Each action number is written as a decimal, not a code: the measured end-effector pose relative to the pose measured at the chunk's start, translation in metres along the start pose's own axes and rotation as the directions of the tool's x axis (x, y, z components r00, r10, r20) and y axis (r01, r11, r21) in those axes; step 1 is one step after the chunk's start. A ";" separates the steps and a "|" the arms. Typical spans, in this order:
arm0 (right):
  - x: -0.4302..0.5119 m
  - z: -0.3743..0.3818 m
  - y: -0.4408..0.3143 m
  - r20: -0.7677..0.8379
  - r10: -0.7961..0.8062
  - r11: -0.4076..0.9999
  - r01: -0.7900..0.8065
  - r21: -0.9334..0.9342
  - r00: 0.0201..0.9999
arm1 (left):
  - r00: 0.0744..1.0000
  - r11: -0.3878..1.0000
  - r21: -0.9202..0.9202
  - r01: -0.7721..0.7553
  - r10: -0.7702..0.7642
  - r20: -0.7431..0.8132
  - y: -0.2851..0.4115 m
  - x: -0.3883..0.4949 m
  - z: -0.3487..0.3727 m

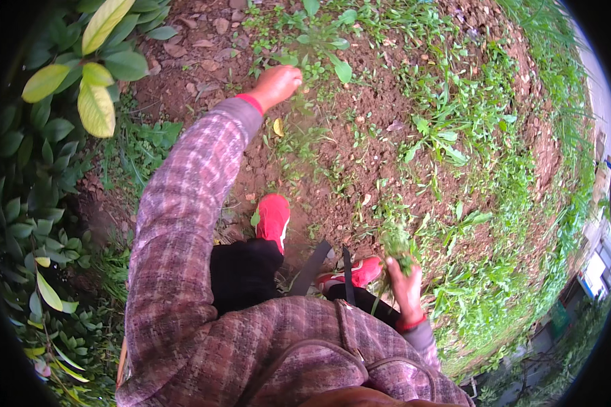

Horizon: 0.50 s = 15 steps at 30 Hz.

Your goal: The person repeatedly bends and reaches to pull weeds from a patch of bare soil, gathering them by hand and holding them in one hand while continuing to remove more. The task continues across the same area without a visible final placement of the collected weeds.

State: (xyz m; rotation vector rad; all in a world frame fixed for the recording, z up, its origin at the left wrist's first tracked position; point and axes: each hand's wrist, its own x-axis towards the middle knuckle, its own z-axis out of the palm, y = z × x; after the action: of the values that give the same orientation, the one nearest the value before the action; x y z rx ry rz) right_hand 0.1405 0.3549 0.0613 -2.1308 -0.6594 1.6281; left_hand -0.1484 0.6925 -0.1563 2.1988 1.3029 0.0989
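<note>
My left hand (pixel 280 84) reaches out at the upper middle, its fingers curled at a clump of small green weeds (pixel 313 71); whether it grips a stem cannot be told. Low on the right, my right hand (pixel 406 285) is closed around a bunch of pulled green weeds (pixel 398 241), whose leafy tops are blurred and whose stems hang below the fingers. A broad-leaved weed (pixel 342 68) grows just beyond my left hand. A leafy rosette (pixel 440 140) stands in the reddish soil (pixel 382 107) between the two hands.
A dense leafy shrub (pixel 46 203) borders the left side. My red shoes (pixel 273 216) stand on the soil, with dark straps (pixel 310 267) hanging between them. Thicker grass (pixel 565 91) runs along the right, beside a pale paved strip (pixel 598 86). Dry leaves and stones lie at the top left.
</note>
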 end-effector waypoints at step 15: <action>-0.039 0.020 0.031 -0.030 0.270 0.912 -0.245 0.330 0.962 | 0.984 0.901 0.431 0.052 -0.119 0.130 0.051 0.050 0.099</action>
State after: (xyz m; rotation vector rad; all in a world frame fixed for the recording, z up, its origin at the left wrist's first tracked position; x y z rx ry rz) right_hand 0.1164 0.3080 0.0692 -2.0838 -0.0746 1.6431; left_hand -0.0486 0.6717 -0.2232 2.4407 1.4345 -0.4238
